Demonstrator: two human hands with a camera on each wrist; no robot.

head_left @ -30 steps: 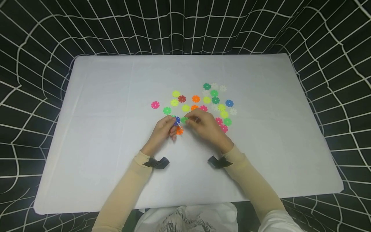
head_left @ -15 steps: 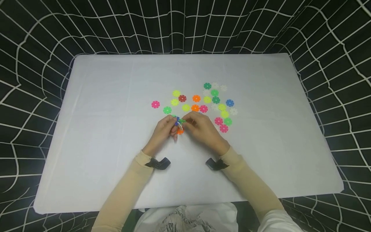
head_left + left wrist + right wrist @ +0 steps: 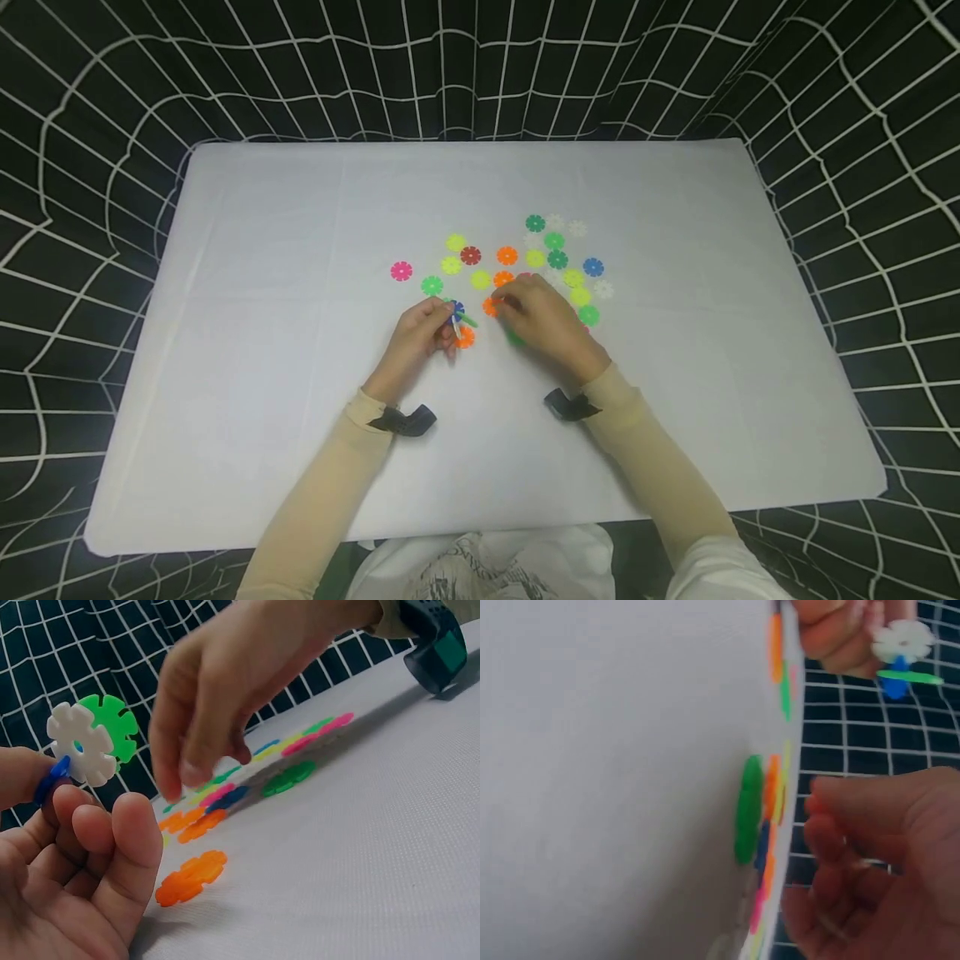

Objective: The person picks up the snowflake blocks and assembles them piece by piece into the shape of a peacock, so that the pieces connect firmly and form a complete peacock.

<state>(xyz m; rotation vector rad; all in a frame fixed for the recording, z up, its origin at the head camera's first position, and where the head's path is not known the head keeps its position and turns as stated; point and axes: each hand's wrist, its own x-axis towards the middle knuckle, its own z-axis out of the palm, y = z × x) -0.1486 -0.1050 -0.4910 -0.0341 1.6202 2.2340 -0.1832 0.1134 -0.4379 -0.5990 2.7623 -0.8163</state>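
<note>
Left hand [image 3: 420,333] pinches the joined disc cluster [image 3: 86,742] (white, green, blue) above the table [image 3: 262,333]. Right hand [image 3: 543,321], fingers relaxed and empty, hovers nearer the orange disc [image 3: 491,307], right of the cluster.

Head looks down; wrists close, level; share discs [image 3: 517,258].

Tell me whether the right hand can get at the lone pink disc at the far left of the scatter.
Probably yes: the pink disc lies flat and alone, though the right hand must cross above the left hand.
</note>
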